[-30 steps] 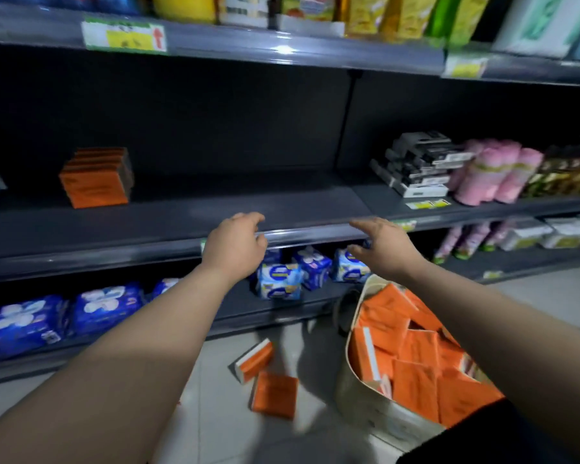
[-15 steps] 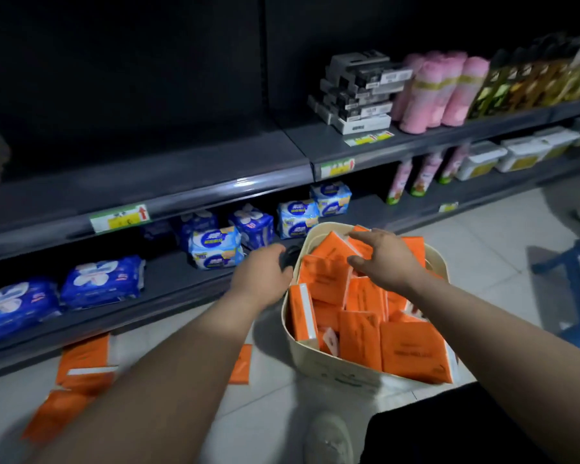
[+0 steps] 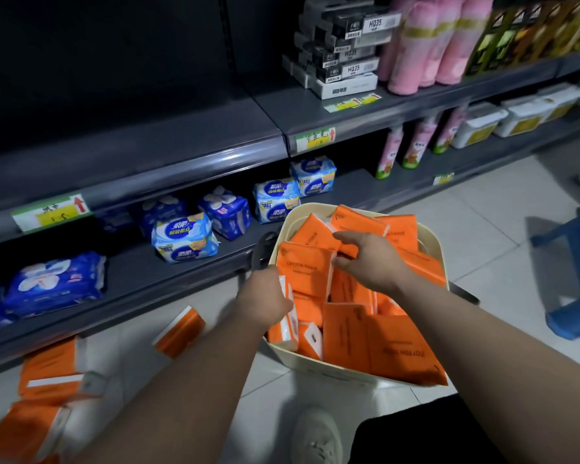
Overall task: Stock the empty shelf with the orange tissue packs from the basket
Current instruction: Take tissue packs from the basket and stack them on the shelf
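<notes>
The orange tissue packs (image 3: 345,343) are seen piled at all angles in the cream basket (image 3: 315,209), which is set on the tiled floor (image 3: 482,236) at centre right of the frame. The right hand (image 3: 372,262) is held low over the top packs with thumb and fingers parted, the thumb tip laid against the edge of a pack printed COTTON TISSUE. The left hand (image 3: 263,301) is placed at the basket's left wall against an upright pack; its fingers are hidden, so a grip cannot be told. The empty shelf (image 3: 131,152) is found in the upper left. Loose orange packs (image 3: 52,373) are scattered on the floor at lower left. Blue packs (image 3: 185,239) are lined along the lower shelf (image 3: 131,279). Black boxes (image 3: 342,51) and pink rolls (image 3: 426,45) are stacked at upper right, and a blue stool (image 3: 573,316) is cut off by the right edge
</notes>
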A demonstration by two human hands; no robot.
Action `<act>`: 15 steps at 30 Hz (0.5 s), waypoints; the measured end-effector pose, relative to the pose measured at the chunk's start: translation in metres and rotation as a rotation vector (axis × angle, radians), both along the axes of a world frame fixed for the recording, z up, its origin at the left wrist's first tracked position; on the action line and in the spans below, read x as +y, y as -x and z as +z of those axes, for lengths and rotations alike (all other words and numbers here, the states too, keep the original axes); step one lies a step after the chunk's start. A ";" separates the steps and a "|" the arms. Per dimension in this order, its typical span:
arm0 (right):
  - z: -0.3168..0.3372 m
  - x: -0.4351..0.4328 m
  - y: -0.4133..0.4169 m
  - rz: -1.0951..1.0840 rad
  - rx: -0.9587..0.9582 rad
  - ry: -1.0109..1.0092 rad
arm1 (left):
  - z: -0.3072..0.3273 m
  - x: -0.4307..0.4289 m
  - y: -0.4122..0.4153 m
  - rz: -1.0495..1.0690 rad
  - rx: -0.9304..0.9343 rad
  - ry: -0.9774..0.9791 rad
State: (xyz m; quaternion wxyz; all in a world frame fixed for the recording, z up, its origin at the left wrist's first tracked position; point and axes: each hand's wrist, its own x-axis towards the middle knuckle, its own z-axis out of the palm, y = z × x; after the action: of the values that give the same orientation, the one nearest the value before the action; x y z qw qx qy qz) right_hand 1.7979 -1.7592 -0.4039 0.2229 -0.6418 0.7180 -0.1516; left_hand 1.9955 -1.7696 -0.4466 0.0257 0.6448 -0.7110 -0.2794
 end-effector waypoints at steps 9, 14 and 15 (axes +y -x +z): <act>-0.019 -0.017 -0.009 0.016 0.038 -0.061 | 0.053 -0.038 -0.039 0.247 0.156 0.108; -0.028 -0.029 -0.019 0.046 0.148 -0.114 | 0.069 -0.048 -0.063 0.283 0.205 0.116; -0.030 -0.030 -0.021 0.049 0.165 -0.125 | 0.067 -0.048 -0.067 0.295 0.227 0.126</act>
State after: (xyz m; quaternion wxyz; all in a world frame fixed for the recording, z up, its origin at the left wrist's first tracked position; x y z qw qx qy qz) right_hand 1.8189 -1.7895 -0.4337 0.2062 -0.6545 0.7259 -0.0477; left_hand 2.0627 -1.8175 -0.3793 0.1869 0.7036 -0.6173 -0.2983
